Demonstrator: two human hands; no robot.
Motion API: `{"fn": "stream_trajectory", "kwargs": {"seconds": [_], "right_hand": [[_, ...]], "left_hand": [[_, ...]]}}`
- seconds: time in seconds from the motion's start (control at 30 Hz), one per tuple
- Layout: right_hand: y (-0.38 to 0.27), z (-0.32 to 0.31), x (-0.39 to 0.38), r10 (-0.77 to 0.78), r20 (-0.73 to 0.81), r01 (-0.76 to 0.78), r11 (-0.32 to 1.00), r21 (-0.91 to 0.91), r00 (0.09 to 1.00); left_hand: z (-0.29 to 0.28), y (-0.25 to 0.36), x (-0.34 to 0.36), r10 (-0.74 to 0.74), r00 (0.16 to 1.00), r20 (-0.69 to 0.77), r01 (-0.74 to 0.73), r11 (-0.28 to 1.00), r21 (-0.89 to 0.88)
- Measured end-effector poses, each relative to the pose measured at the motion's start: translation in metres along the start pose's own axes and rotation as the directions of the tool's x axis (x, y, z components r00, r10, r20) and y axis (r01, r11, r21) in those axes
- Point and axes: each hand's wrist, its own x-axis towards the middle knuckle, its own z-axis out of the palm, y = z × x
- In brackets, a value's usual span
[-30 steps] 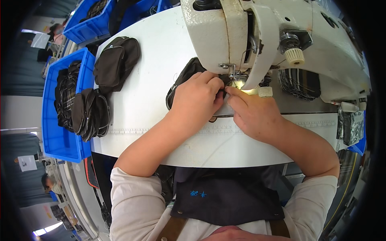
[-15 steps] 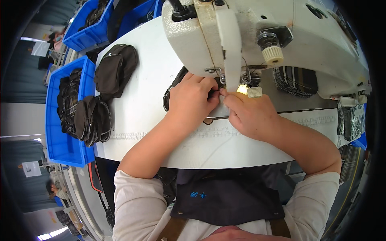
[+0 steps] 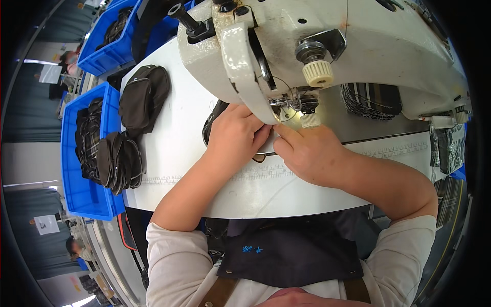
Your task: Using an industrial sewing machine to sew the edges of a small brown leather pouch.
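Observation:
Close to the needle area of a white sewing machine (image 3: 240, 56), both hands work side by side. My left hand (image 3: 232, 134) is closed on a dark zippered fabric pouch (image 3: 209, 124), which shows mainly along the hand's left side. My right hand (image 3: 311, 153) is closed too, its index finger and thumb meeting near the left fingertips. Whatever those right fingers hold is hidden. Behind them, a cream thread-tension knob (image 3: 317, 73) sticks out of the machine head. A small brown loop (image 3: 259, 158) peeks out below the left hand, by the metal plate's edge.
Dark pouches (image 3: 143, 97) lie on the white table's left side, with a stack of smaller ones (image 3: 119, 161) against a blue bin (image 3: 92, 204) holding plaid fabric. Striped dark pieces (image 3: 371, 101) sit under the machine arm. A printed ruler strip (image 3: 394, 149) crosses the tabletop.
The view has shifted, so the machine head appears larger and farther left. Its white lever now slants instead of standing upright. Both hands stay together near the needle area, slightly lower in view.

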Motion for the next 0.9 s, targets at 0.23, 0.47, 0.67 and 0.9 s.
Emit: {"fn": "stream_trajectory", "kwargs": {"seconds": [0.23, 0.47, 0.67, 0.9], "right_hand": [[-0.001, 0.0, 0.0, 0.033, 0.058, -0.035, 0.999, 0.028, 0.998], [-0.002, 0.0, 0.001, 0.063, 0.047, -0.064, 0.998, 0.025, 0.997], [-0.002, 0.0, 0.0, 0.076, 0.097, -0.082, 0.995, 0.057, 0.992], [-0.002, 0.002, -0.001, 0.072, 0.069, -0.076, 0.995, 0.057, 0.995]], "left_hand": [[-0.005, 0.0, 0.0, 0.034, 0.998, 0.049, -0.029, 0.994, -0.103], [0.002, 0.005, -0.001, -0.019, 0.999, 0.033, 0.017, 0.999, 0.043], [0.01, 0.0, -0.001, -0.016, 0.999, -0.052, 0.017, 1.0, 0.019], [0.005, -0.001, -0.004, 0.017, 1.0, -0.006, -0.016, 1.0, 0.014]]}}
